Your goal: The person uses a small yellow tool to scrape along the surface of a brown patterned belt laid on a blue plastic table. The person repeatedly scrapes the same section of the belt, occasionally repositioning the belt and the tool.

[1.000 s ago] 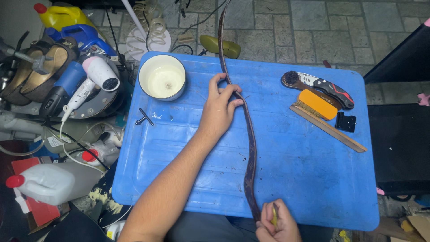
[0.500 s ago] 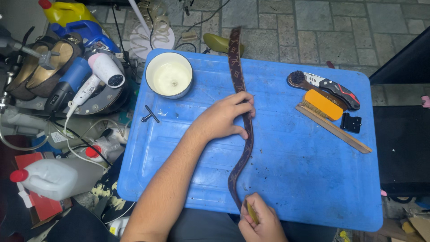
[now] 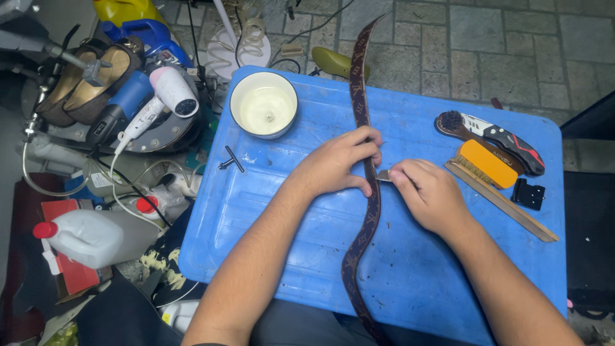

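Since half a second ago, the right hand (image 3: 430, 195) has come up from the near edge and is now pinching a small metal blade (image 3: 383, 175) against the one long brown patterned leather strap (image 3: 366, 211). The left hand (image 3: 336, 164) is gripping that strap (fingers curled over it) mid-lid, on the blue plastic lid (image 3: 282, 218). One white bowl (image 3: 263, 104) and two brushes (image 3: 483, 160) are lying nearby.
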